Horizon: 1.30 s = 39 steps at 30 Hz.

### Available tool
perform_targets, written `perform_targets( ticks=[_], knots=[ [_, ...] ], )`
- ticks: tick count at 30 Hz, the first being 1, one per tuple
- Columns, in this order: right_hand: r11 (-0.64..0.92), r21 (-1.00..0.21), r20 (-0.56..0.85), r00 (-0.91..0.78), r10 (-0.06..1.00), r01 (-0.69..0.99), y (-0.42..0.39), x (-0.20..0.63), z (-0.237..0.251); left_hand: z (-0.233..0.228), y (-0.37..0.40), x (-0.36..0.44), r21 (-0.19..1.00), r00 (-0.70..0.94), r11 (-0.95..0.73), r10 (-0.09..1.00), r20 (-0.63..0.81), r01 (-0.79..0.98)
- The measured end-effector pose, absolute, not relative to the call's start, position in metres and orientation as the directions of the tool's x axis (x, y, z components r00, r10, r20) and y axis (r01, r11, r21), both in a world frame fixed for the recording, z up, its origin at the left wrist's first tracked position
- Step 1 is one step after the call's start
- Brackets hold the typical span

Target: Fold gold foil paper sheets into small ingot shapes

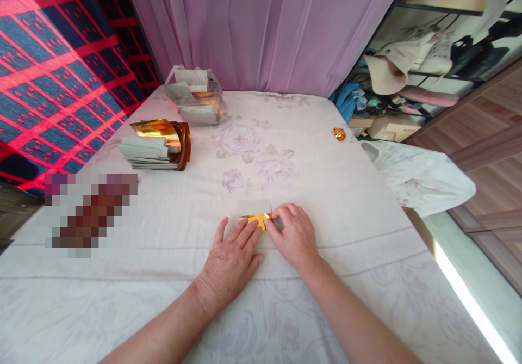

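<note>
A small sheet of gold foil paper (255,220) lies on the flowered tablecloth in front of me, partly folded, with its pale backing side visible at the far edge. My left hand (226,263) rests flat over its near left part, fingers stretched out and pressing on the foil. At the right end, my right hand (299,236) has its fingers curled, thumb and forefinger pinching the foil's edge. The fingers cover part of the sheet. Farther left stands a bent stack of gold foil sheets (185,146) with grey-white backs.
Behind the stack sits a clear plastic bag (196,105) of more sheets. A crumpled gold piece (339,134) lies near the table's right edge. A white plastic bag (428,176) hangs beside that edge, below a cluttered shelf (432,75). A blurred-out patch (92,211) covers something at left.
</note>
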State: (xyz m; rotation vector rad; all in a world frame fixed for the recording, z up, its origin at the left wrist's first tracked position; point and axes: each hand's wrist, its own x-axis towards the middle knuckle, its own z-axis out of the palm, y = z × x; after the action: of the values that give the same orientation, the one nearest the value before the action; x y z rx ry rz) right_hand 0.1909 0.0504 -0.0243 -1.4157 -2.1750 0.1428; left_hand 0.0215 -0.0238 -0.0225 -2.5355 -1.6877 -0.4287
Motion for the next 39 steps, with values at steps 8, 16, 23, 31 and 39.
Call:
perform_targets(
  ticks=[8,16,23,31,39],
  knots=[
    [0.484,-0.396,0.386,-0.337,0.859,0.781,0.0512,0.1945,-0.0283,-0.0233,-0.0235,0.0216,0.100,0.362,-0.400,0.892,0.269,0.911],
    [0.515,-0.437,0.436,-0.327,0.839,0.738,0.0506,0.1947,-0.0294,-0.0227,-0.0233,0.0218,0.089,0.369,-0.401,0.894,0.254,0.912],
    [0.559,-0.411,0.430,-0.388,0.815,0.720,0.0488,0.1942,-0.0265,-0.0221,-0.0237,0.0217,0.081,0.369,-0.396,0.900,0.233,0.915],
    [0.525,-0.373,0.384,-0.388,0.838,0.765,0.0462,0.1946,-0.0248,-0.0220,-0.0243,0.0216,0.087,0.364,-0.394,0.899,0.242,0.915],
    [0.524,-0.380,0.376,-0.391,0.840,0.762,0.0470,0.1944,-0.0229,-0.0204,-0.0236,0.0223,0.129,0.353,-0.392,0.902,0.250,0.911]
  ],
)
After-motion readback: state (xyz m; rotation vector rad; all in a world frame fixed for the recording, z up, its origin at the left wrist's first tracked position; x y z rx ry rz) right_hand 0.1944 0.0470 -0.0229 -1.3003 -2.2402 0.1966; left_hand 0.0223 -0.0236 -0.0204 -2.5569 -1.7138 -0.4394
